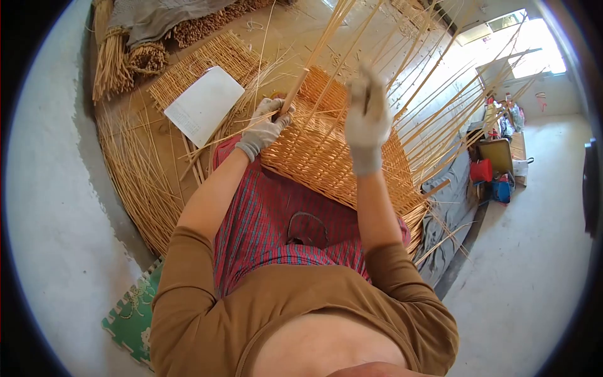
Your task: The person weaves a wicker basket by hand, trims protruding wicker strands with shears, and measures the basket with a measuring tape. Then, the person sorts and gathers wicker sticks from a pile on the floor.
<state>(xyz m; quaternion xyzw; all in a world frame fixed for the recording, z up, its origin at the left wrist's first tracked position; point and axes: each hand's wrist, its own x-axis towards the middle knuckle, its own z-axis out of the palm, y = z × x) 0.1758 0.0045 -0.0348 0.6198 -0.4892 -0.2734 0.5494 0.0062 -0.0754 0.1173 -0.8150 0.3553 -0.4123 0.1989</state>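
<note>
A woven wicker basket (320, 154) rests across the lap on a red plaid cloth (270, 201), with long upright canes (433, 94) rising from its far and right sides. My left hand (270, 122), in a pale glove, is closed round a thick cane stake (295, 88) at the basket's left edge. My right hand (367, 119), also gloved, is raised above the woven side. Its fingers point up and are blurred, so whether they hold anything cannot be made out.
Loose canes (141, 169) lie on the floor at the left. A white sheet (204, 103) rests on a flat woven panel (169, 72). Cane bundles (113, 60) stand at the upper left. A red bag (481, 170) and a blue bag (502, 191) are at the right.
</note>
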